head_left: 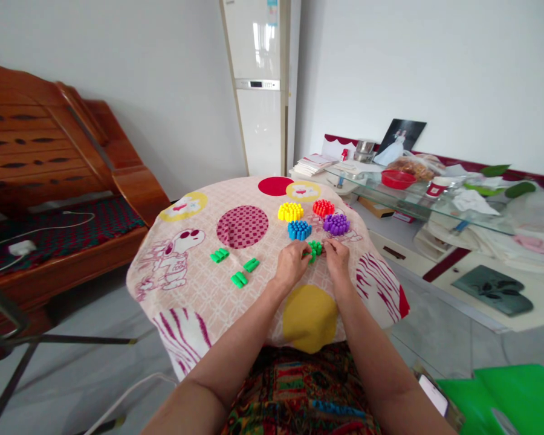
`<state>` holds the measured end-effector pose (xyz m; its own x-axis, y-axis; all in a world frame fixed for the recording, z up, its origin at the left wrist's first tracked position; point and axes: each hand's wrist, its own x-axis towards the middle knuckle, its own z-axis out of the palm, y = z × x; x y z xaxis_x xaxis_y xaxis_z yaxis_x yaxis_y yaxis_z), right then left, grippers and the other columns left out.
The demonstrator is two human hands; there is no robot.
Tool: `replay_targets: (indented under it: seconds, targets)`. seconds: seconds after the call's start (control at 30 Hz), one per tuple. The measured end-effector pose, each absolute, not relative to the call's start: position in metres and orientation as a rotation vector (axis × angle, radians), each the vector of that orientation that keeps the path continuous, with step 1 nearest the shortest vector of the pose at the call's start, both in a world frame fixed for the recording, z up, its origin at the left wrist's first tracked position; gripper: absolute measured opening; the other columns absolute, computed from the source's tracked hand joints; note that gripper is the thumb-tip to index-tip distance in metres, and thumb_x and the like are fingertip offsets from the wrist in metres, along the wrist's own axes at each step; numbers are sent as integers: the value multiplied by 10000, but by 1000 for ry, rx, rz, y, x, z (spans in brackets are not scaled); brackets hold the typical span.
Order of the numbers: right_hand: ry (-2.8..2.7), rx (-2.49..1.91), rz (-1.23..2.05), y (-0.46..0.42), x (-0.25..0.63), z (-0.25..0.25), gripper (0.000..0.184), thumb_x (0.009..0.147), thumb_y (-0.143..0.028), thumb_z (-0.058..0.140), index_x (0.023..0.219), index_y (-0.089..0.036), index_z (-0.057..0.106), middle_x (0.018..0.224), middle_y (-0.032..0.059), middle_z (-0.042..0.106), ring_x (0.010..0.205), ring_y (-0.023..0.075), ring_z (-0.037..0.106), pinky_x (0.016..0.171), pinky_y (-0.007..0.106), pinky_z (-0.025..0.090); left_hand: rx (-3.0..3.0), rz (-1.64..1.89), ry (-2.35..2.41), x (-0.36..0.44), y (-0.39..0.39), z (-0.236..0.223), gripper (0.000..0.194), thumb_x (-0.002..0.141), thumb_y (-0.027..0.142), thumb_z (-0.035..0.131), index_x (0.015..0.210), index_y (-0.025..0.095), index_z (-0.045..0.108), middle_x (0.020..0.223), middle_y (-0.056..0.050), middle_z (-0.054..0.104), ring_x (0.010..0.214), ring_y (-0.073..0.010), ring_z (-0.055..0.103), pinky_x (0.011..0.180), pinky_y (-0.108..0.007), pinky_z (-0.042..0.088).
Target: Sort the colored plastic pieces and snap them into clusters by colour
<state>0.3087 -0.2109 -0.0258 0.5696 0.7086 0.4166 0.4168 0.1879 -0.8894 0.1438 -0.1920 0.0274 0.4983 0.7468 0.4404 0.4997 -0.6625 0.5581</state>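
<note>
A cluster of small green plastic pegs [315, 249] stands upright on the cloth between my two hands. My left hand [292, 262] is closed, its fingertips pressed to the left side of the cluster. From the right side, the curled fingers of my right hand [336, 258] touch the same pegs. Just beyond stand blue pegs [299, 229], purple pegs [336, 224], yellow pegs [291, 211] and red pegs [323, 208], each colour bunched together. Left of my hands, green pegs lie flat in three small groups: one group [219, 255], another group [251, 264] and a nearer group [239, 279].
A patterned cloth [226, 302] covers the round table. To the right is a glass-topped cabinet [417, 202] with a red bowl [398, 179], a paper cup [437, 187] and papers. A wooden bench [36, 139] stands left. Green stools [517, 393] are at lower right.
</note>
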Motion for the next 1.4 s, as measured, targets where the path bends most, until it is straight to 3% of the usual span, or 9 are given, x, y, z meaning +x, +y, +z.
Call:
replay_targets:
  seconds: [0.37,0.6,0.73,1.1,1.4]
  targets:
    - [-1007,-1446,284,-207,313,-35,340,808,-410,523,864,-154,741,837,80,739,730,219,642,681,321,509,2459,918,1193,123,-195,32,107,840,189,642,942,182,669,937,-42,653,813,-147,620,763,-253,477]
    - [-1009,-1461,256,-206,312,-35,349,807,-416,506,857,-160,740,837,79,734,764,222,643,700,328,515,2488,393,1612,52,-168,50,239,794,234,683,1025,176,707,1069,-109,714,1017,-254,656,842,-318,480]
    - [-1013,-1449,271,-209,309,-31,338,804,-408,502,827,-161,732,807,70,722,726,210,629,677,316,506,2503,264,1631,36,-159,45,193,755,140,637,917,171,738,1000,-107,737,958,-249,677,799,-299,488]
    - [-1023,-1463,291,-210,310,-31,336,815,-420,493,774,-168,712,734,46,690,661,187,585,626,291,473,2460,356,1614,31,-150,43,189,692,91,604,797,172,739,872,-86,748,860,-228,679,754,-286,489]
    - [-1022,-1460,278,-209,310,-30,319,805,-408,496,760,-174,708,716,44,682,662,191,584,624,293,479,2271,671,1404,63,-149,63,195,719,141,622,854,169,759,791,-30,755,744,-166,679,712,-250,488]
